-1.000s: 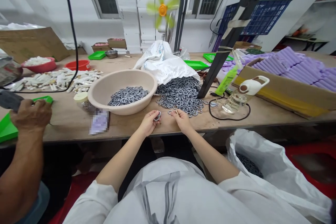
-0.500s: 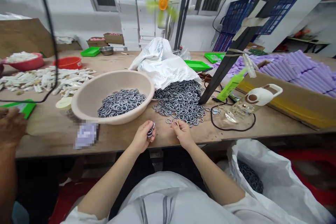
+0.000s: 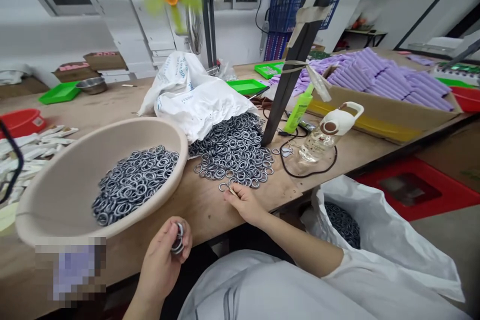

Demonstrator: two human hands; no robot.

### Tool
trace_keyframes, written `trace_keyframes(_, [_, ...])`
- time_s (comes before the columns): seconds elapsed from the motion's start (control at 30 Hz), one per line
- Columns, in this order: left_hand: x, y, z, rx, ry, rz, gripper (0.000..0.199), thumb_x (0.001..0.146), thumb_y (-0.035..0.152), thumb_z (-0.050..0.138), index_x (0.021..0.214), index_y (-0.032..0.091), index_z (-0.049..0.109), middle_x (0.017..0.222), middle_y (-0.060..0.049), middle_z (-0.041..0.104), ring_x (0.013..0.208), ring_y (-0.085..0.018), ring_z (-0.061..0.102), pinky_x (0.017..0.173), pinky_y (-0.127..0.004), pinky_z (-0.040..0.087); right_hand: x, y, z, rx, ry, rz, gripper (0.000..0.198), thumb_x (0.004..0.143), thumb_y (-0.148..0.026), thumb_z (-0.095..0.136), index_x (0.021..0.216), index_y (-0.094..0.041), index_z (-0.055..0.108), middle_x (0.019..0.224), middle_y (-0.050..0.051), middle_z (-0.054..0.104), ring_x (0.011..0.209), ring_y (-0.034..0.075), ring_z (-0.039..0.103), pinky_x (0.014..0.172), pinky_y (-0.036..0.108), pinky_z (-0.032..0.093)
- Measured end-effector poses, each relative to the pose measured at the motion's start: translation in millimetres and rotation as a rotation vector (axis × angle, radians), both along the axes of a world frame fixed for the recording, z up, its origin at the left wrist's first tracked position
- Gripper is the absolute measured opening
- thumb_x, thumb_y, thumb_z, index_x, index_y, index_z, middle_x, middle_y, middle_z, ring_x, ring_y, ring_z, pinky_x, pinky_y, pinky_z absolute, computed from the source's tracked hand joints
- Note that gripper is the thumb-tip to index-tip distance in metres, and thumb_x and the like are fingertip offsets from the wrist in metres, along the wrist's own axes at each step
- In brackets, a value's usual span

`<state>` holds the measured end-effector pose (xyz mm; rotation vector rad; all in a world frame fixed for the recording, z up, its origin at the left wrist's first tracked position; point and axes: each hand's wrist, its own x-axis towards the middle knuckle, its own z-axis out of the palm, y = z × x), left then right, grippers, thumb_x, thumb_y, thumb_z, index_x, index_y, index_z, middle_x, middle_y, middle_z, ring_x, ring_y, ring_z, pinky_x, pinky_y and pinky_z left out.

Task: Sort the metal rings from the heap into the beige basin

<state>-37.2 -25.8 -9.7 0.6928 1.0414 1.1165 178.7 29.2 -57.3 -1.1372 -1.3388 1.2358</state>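
Note:
My left hand [image 3: 161, 255] is curled round a few grey rings [image 3: 178, 240], in front of the beige basin [image 3: 56, 160]. My right hand [image 3: 248, 205] pinches a thin pale stick [image 3: 232, 190] between thumb and fingers. The stick's tip is at a single loose ring [image 3: 222, 187] on the table; whether it passes through the ring I cannot tell. Just beyond lies a heap of dark grey rings [image 3: 236, 152], spilling from a white sack [image 3: 206, 105]. More rings [image 3: 137, 180] fill part of the basin.
A dark metal post [image 3: 285, 70] rises beside the heap. Right of it stand a clear bottle [image 3: 318, 145] with a white lid, a black cable, a green bottle [image 3: 300, 110] and a carton [image 3: 390, 105] of purple rolls. An open white bag [image 3: 393, 240] holding rings stands below the table edge.
The view has turned to the right, so the basin and heap appear further left. My hands are further apart, the left one lower and nearer me. Both keep their grip.

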Motion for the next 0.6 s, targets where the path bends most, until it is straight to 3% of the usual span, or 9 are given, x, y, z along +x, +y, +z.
trace_keyframes(0.1, [-6,4,43.3,-0.079,-0.104,0.021,0.025,0.077,0.044,0.073,0.074,0.023,0.062,0.064,0.0,0.043,0.045,-0.008,0.032,0.033,-0.021,0.026,0,0,0,0.009,-0.009,-0.003,0.044,0.085,-0.06,0.059,0.065,-0.022,0.047,0.063,-0.003,0.037,0.063,0.013,0.033,0.059,0.027,0.028])
trace_keyframes(0.17, [-13,15,75.9,-0.049,-0.118,0.08,0.017,0.08,0.04,0.07,0.078,0.024,0.064,0.071,-0.004,0.051,0.051,-0.011,0.043,0.033,-0.021,0.033,1,-2,-1,0.022,-0.014,-0.014,0.044,0.085,-0.059,0.06,0.066,-0.022,0.048,0.064,-0.003,0.038,0.063,0.013,0.034,0.06,0.027,0.029])
trace_keyframes(0.23, [-21,34,105.1,0.077,-0.084,0.227,0.012,0.086,0.036,0.063,0.081,0.025,0.064,0.088,-0.006,0.063,0.074,-0.018,0.061,0.048,-0.026,0.052,3,-2,-3,0.033,-0.017,-0.014,0.044,0.085,-0.058,0.06,0.065,-0.022,0.047,0.064,-0.003,0.039,0.063,0.014,0.035,0.06,0.027,0.03])
trace_keyframes(0.3, [-31,60,125.3,0.229,-0.07,0.356,0.013,0.091,0.033,0.056,0.083,0.024,0.062,0.102,-0.006,0.067,0.104,-0.025,0.065,0.076,-0.037,0.061,5,-3,-4,0.039,-0.027,0.002,0.043,0.085,-0.058,0.06,0.066,-0.022,0.048,0.064,-0.002,0.041,0.064,0.014,0.036,0.062,0.028,0.032])
trace_keyframes(0.37, [-42,87,133.8,0.26,-0.072,0.368,0.015,0.095,0.027,0.05,0.087,0.021,0.061,0.108,-0.009,0.067,0.122,-0.026,0.059,0.097,-0.042,0.056,6,-2,-6,0.04,-0.042,0.009,0.043,0.085,-0.059,0.06,0.066,-0.022,0.05,0.065,-0.002,0.043,0.065,0.015,0.038,0.063,0.029,0.034])
trace_keyframes(0.5, [-59,127,122.0,0.254,-0.061,0.325,0.032,0.1,0.035,0.034,0.099,0.016,0.06,0.113,-0.015,0.064,0.124,-0.031,0.057,0.101,-0.053,0.05,6,-2,-9,0.044,-0.053,-0.033,0.044,0.084,-0.061,0.06,0.065,-0.023,0.048,0.064,-0.002,0.041,0.064,0.015,0.037,0.062,0.029,0.033])
trace_keyframes(0.6, [-64,141,108.0,0.205,0.076,0.326,0.032,0.096,0.043,0.045,0.098,0.015,0.062,0.115,-0.017,0.062,0.13,-0.036,0.051,0.109,-0.061,0.04,5,-3,-9,0.049,-0.06,-0.032,0.045,0.084,-0.061,0.06,0.064,-0.023,0.047,0.064,-0.001,0.041,0.065,0.016,0.038,0.062,0.029,0.034])
